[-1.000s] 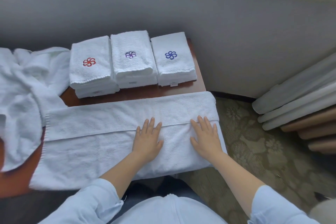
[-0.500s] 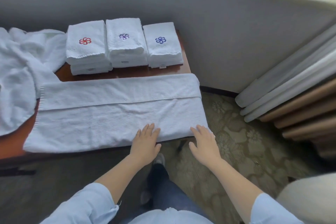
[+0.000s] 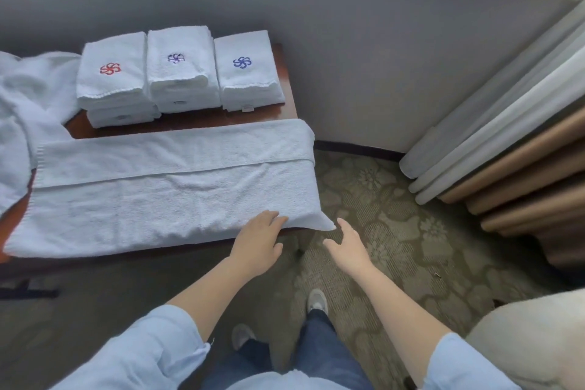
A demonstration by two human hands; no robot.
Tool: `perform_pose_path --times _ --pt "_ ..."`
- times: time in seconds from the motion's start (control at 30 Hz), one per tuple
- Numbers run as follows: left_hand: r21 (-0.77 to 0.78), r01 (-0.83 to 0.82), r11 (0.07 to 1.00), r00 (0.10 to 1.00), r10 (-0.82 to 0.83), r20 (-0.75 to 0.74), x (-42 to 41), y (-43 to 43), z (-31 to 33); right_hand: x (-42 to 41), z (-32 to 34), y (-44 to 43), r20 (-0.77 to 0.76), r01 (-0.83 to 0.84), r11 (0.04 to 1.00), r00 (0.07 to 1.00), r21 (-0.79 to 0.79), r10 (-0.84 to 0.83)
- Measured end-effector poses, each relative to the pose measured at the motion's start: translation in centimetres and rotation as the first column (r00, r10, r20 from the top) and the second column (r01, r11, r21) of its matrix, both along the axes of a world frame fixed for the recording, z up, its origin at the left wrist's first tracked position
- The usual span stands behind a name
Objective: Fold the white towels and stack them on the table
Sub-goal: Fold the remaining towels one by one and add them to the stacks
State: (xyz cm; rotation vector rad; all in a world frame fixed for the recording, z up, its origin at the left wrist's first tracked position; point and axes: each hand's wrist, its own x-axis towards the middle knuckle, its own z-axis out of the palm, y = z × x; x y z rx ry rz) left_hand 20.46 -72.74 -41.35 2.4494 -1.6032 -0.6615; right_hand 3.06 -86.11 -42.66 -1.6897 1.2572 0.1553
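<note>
A long white towel, folded lengthwise, lies flat across the brown wooden table, its right end hanging past the table edge. My left hand rests at the towel's near edge with its fingertips tucked under the cloth. My right hand is off the towel with relaxed fingers, just right of its near right corner, holding nothing. Behind the towel stand three stacks of folded white towels: one with a red emblem, one with a purple emblem, one with a blue emblem.
A heap of unfolded white towels lies at the table's left end. A grey wall runs behind the table. Curtains hang at the right over patterned carpet. A pale cushion sits at lower right.
Both hands have slid back from the towel's middle to its near edge. The right hand has come off the cloth, and the left fingertips now reach under the edge. The view has pulled back.
</note>
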Motion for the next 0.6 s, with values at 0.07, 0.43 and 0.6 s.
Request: perform_pose_path --times 0.07,0.43,0.6 --pt "0.022 -0.013 1.000 1.000 0.013 -0.009 -0.9 -1.7 -0.2 -0.1 -0.7 -1.8 0.023 0.081 0.988 0.996 0.132 -0.085" --pt "0.124 -0.141 0.982 0.988 0.131 0.087 -3.2 -5.1 -0.4 1.3 -2.3 -5.7 0.094 0.180 0.760 0.949 0.624 -0.302" --pt "0.132 -0.170 0.976 0.984 0.160 0.083 -3.2 -5.6 -0.3 2.0 -1.8 -6.1 0.157 0.238 0.777 0.905 0.582 -0.395"
